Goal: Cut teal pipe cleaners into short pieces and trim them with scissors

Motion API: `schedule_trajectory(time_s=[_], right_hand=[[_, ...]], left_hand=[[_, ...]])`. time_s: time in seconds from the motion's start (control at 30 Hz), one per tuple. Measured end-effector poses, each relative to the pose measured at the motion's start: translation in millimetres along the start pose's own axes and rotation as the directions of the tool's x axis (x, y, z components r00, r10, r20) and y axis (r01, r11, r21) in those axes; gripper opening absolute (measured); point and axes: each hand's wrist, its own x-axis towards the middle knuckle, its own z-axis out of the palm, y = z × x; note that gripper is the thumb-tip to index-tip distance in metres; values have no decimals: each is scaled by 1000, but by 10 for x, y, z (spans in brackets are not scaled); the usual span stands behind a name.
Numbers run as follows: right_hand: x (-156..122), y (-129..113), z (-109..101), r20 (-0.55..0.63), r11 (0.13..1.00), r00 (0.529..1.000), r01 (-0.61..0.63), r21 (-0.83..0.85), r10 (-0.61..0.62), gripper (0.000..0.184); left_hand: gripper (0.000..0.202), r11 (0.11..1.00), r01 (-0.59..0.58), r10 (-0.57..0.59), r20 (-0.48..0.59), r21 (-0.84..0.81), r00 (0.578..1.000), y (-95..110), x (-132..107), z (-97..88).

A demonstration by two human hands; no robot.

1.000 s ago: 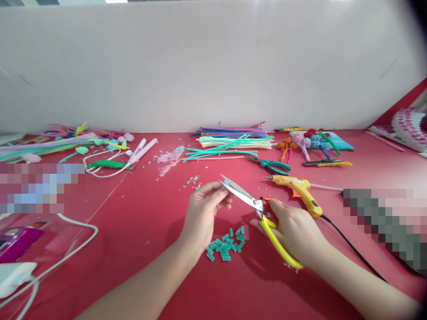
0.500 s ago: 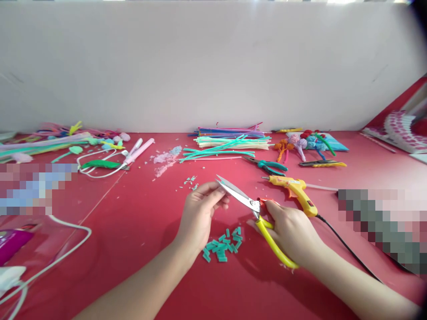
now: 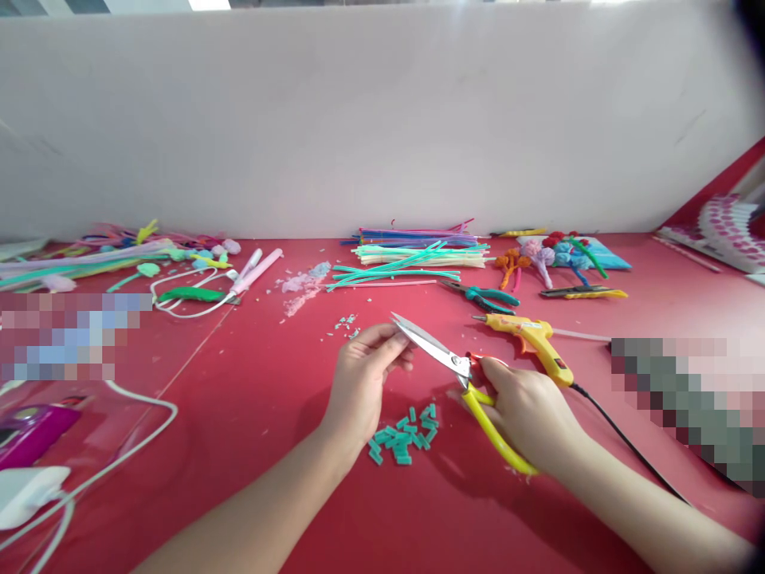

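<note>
My right hand [image 3: 529,402] grips a pair of scissors [image 3: 433,347] with yellow and red handles. Their blades point up and to the left and look nearly closed. At the blade tips is my left hand [image 3: 370,375], its thumb and fingers pinched together. Whatever it pinches, if anything, is too small or hidden to make out. Between and below my hands, several short green pieces [image 3: 402,437] lie in a loose pile on the red table [image 3: 382,518]. Tiny pale green clippings [image 3: 347,322] are scattered just beyond my left hand.
Green pipe cleaners [image 3: 394,275] lie in bundles at the back. To the right are teal-handled pliers [image 3: 487,299], a yellow glue gun [image 3: 538,339] and fuzzy flowers [image 3: 541,253]. On the left sit a pink hair straightener [image 3: 256,271], its white cord and a purple object [image 3: 36,430].
The view has shifted slightly, so everything appears a little further right. Both hands and the scissors keep nearly the same pose.
</note>
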Motion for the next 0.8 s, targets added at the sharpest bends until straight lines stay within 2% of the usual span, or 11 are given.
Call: schedule_trajectory(time_s=[0.23, 0.4, 0.5, 0.6, 0.7, 0.8], right_hand=[[35, 29, -38, 30, 998, 997, -67, -15, 67, 31], [86, 12, -124, 82, 984, 987, -148, 103, 140, 33], [98, -9, -142, 115, 960, 983, -163, 227, 140, 29], [101, -30, -155, 164, 877, 978, -193, 440, 132, 25], [102, -65, -209, 230, 722, 965, -246, 647, 124, 22], [98, -111, -281, 293, 586, 950, -298, 753, 106, 18]], left_hand=[[10, 1000, 0, 0, -21, 15, 1000, 11, -6, 15], [10, 997, 26, -25, -12, 72, 1000, 9, -16, 28], [10, 983, 16, -18, 6, 185, 1000, -16, -26, 31], [8, 927, -45, 20, 72, 372, 997, -38, -51, 54], [7, 845, -119, 44, 155, 521, 987, -54, -94, 104], [5, 745, -189, 43, 236, 640, 971, -71, -143, 161]])
